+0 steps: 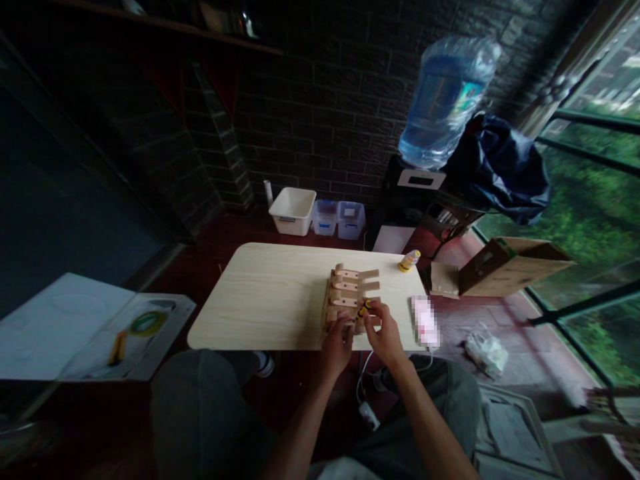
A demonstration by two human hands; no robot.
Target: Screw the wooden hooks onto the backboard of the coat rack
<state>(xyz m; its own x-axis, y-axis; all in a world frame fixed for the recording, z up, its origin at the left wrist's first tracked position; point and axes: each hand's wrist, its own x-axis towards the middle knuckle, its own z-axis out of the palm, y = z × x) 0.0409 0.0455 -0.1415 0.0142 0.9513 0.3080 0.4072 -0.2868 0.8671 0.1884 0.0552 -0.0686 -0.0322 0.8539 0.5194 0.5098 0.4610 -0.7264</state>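
Note:
A brown cardboard model [345, 293] lies near the table's right end. It carries several pale strips with rounded ends and dark dots, rolled bits along the left and loose flaps to the right. Between the fingers of my right hand [386, 335] is a short yellow-and-black tool [365, 307], shaped like a stubby screwdriver; its tip is too small to make out. My left hand [338, 345] pinches at the model's near edge. What lies between those fingertips is hidden.
The pale wooden table [260, 300] also bears a small yellow-capped bottle [409, 261] and a blurred pink item [425, 321] with a white cable. Beyond it stand a white bin [293, 212], clear boxes [351, 221] and a water dispenser [400, 200]. A cardboard box [500, 270] sits right.

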